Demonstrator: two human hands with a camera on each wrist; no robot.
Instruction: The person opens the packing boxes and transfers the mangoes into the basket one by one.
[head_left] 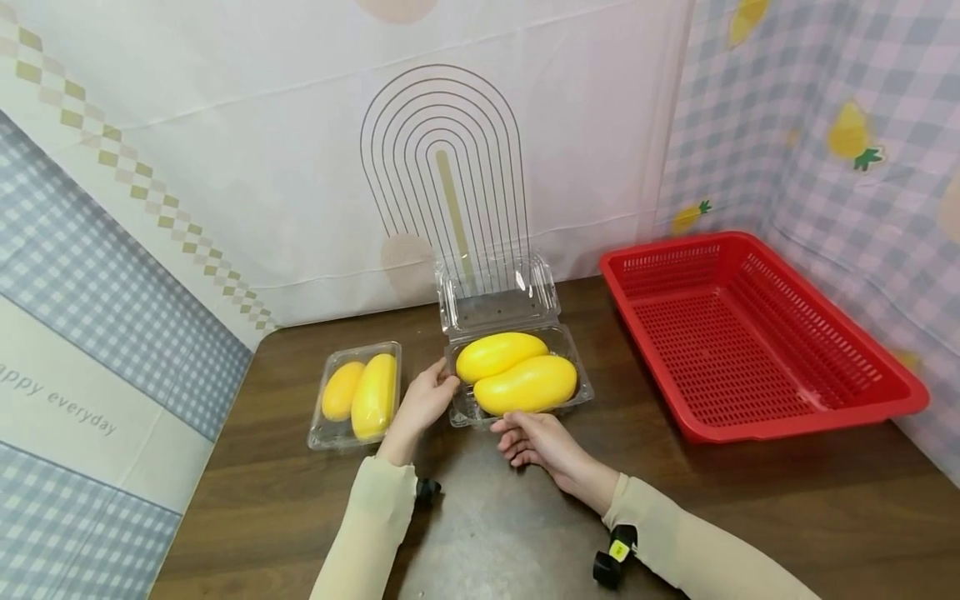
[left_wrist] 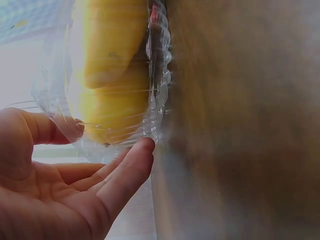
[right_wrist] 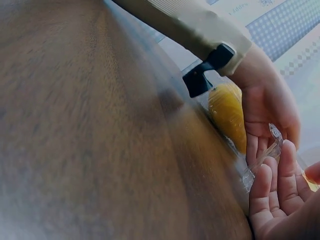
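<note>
Writing: the backdrop cloth (head_left: 90, 392) at the left reads "appy everyday", its first letter cut off by a fold; no label is legible on the packaging. Open clamshell box (head_left: 517, 350): clear plastic, lid standing upright at the back edge, tray holding two yellow mangoes (head_left: 525, 385) lying side by side and touching; it sits mid-table, near the rear wall. Left hand (head_left: 423, 402): against the tray's left rim, thumb on the rim above and fingers below along the wall, loosely curled about the plastic edge; the left wrist view shows a fingertip (left_wrist: 145, 147) touching the ribbed rim. Right hand (head_left: 536, 440): at the tray's front edge, palm up, fingers relaxed and partly curled, fingertips at or just under the rim; a firm hold cannot be told. Closed clamshell box (head_left: 356, 396): two smaller mangoes inside, just left of the left hand, near the table's left edge. Red perforated basket (head_left: 757, 333): at the right, well apart from both hands. Brown table (head_left: 750, 517): bare surface lies in front of and between the forearms, and between the open box and the basket.
</note>
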